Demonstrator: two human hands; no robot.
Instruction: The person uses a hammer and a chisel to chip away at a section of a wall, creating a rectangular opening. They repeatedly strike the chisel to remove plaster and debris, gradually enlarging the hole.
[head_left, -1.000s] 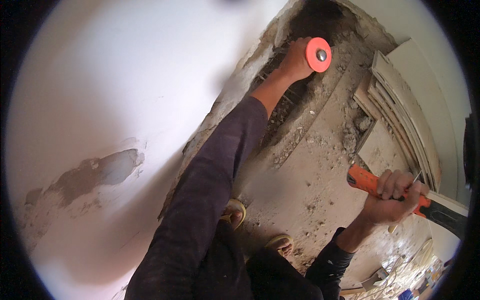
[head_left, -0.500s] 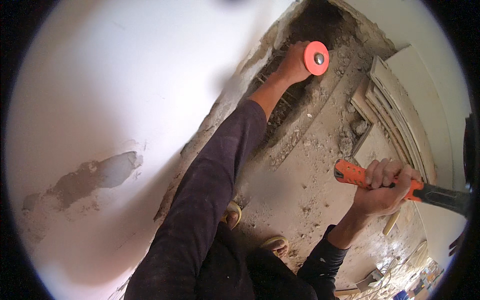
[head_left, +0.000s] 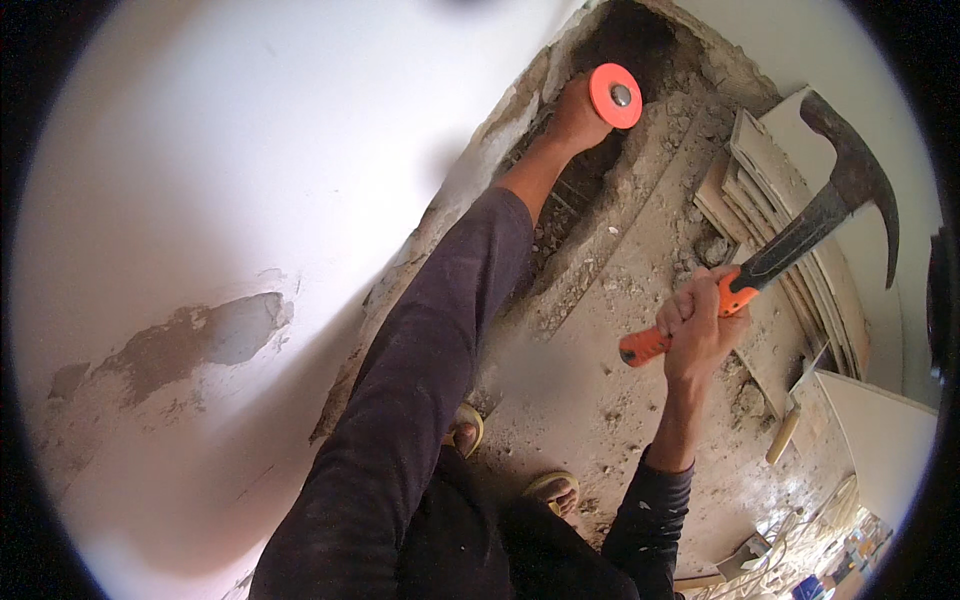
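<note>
Your left hand (head_left: 576, 115) is wrapped around the chisel (head_left: 620, 95) below its round orange guard (head_left: 602, 86), at the trench (head_left: 568, 190) beside the white wall (head_left: 260, 150); the metal end faces up toward you, and the blade is hidden. Your right hand (head_left: 700, 320) is closed around the orange grip of the hammer (head_left: 800, 235), whose long axis slants from lower left to upper right. The hammer's head (head_left: 862, 175) stands well apart from the chisel's end, to its right.

Orange-black hammer (head_left: 800, 235), coral disc (head_left: 603, 92), yellow sandals (head_left: 480, 430)
</note>
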